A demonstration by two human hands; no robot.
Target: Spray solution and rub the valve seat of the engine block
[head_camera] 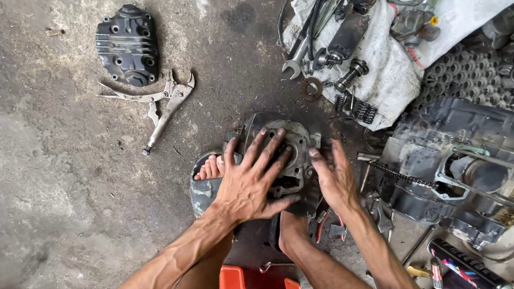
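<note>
My left hand (251,181) lies flat and spread on top of a grey metal engine cylinder block (297,141) that rests on the concrete floor. My right hand (335,177) presses against the block's right side, fingers together and pointing up. Both hands are smeared with black grease. Toes of a foot in a worn sandal (209,170) show just left of the block. My knee (291,228) is below it.
A black finned cylinder head cover (127,44) and locking pliers (166,104) lie at upper left. A white cloth (392,69) holds wrenches, springs and small parts. An engine crankcase with chain (455,168) sits at right. An orange stool edge (252,282) is at the bottom.
</note>
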